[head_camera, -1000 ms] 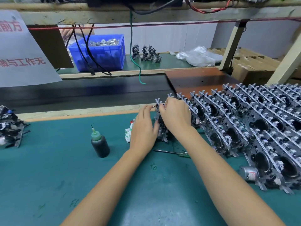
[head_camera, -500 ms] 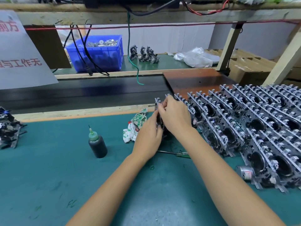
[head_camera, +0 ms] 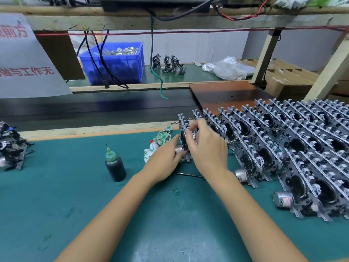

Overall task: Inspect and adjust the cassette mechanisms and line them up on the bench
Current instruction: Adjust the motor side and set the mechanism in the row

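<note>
One cassette mechanism [head_camera: 183, 129] stands upright on edge at the left end of a long row of lined-up mechanisms [head_camera: 283, 144] on the green bench mat [head_camera: 75, 205]. My left hand [head_camera: 165, 163] holds its lower left side, near the small silver motor. My right hand [head_camera: 206, 146] curls over its top right, fingertips pinching a part on its face. Much of the mechanism is hidden behind both hands.
A dark oil bottle [head_camera: 114, 165] with a green nozzle stands left of my hands. A crumpled rag [head_camera: 157, 146] and a thin screwdriver [head_camera: 188, 175] lie close by. A heap of mechanisms [head_camera: 11, 146] sits at the far left. A blue bin [head_camera: 117, 63] stands beyond the conveyor belt [head_camera: 94, 108].
My left hand slid from the mechanism's upper left side down to its lower edge, uncovering the rag. My right hand stayed on the top and shifted its fingertips slightly.
</note>
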A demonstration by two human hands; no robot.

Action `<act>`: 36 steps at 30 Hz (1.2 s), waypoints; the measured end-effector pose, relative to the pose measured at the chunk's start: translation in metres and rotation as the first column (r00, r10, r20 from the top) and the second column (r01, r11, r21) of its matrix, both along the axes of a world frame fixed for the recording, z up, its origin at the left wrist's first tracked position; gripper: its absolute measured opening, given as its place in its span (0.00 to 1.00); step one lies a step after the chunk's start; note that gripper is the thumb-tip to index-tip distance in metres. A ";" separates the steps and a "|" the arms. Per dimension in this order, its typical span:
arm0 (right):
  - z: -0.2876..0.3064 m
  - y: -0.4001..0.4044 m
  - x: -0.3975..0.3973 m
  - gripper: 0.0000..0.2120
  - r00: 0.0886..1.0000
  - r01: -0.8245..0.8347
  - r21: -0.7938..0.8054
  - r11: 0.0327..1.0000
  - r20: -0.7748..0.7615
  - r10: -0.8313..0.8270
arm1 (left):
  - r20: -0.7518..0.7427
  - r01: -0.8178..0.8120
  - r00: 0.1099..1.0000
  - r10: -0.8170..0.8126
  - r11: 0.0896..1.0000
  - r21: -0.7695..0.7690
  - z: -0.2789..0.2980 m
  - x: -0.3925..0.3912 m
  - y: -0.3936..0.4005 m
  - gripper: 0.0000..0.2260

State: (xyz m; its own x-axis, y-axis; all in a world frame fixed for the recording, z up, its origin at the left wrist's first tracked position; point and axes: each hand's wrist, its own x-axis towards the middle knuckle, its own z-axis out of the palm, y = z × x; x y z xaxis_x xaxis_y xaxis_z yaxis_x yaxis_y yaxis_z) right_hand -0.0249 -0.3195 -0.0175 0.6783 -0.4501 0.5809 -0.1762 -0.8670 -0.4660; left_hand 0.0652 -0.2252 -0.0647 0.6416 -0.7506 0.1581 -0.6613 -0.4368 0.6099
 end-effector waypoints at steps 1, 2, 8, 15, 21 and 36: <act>-0.004 0.003 -0.005 0.08 1.000 -0.015 -0.003 1.000 -0.013 0.015 | 0.052 -0.023 0.998 0.022 1.000 0.021 0.000 -0.001 0.004 0.24; -0.007 0.007 -0.008 0.07 0.999 -0.032 -0.014 0.999 -0.030 0.031 | 0.114 -0.059 0.992 0.055 0.998 0.031 -0.002 -0.002 0.008 0.24; -0.038 0.034 0.011 0.08 0.922 -0.072 -0.156 0.985 -0.386 0.006 | 0.367 -0.187 0.914 0.173 0.982 0.003 -0.012 -0.013 0.020 0.09; -0.038 0.024 0.033 0.08 0.881 -0.038 -0.216 0.976 -0.468 -0.069 | 0.588 -0.263 0.802 0.101 0.944 0.198 -0.008 -0.001 0.021 0.07; -0.034 0.022 0.041 0.10 0.875 0.011 -0.180 0.984 -0.474 -0.097 | 0.721 -0.339 0.693 0.008 0.886 0.316 0.000 0.001 0.020 0.07; -0.043 0.009 0.019 0.09 0.969 0.001 -0.013 1.000 -0.249 -0.004 | 0.411 -0.191 0.904 0.116 0.971 0.146 -0.007 -0.019 0.004 0.14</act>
